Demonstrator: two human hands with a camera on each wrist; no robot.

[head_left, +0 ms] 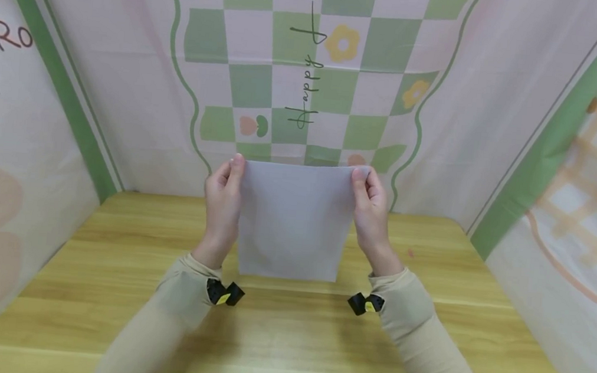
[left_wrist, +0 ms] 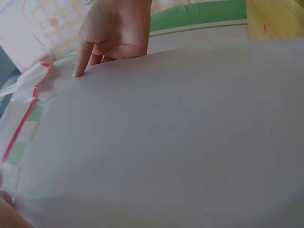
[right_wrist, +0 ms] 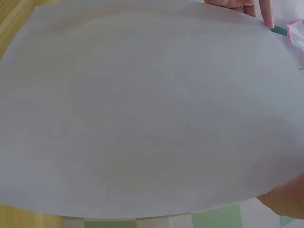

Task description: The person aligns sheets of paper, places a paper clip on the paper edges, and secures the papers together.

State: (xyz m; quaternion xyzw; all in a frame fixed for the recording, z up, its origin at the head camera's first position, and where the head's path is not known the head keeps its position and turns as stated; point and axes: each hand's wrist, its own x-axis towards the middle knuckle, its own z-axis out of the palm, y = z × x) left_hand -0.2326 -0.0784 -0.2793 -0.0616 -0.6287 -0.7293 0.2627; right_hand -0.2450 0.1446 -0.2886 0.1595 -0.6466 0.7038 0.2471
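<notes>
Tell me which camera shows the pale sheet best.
The head view: the pale sheet fits wholly in frame. Both wrist views show its surface close up, but the frame edges cut it off.

Blank pale sheet (head_left: 295, 225), upright, top corners pinched

Both arms reach forward from the lower edge of the head view, the left arm (head_left: 153, 328) and right arm (head_left: 428, 346) slanting inward, sleeved down to the wrists. The left hand (head_left: 222, 206) and right hand (head_left: 373, 214) are raised level with each other, well apart, thumbs pointing up and toward the person's midline. Each hand pinches, its thumb in front and its other fingers curled behind.
</notes>
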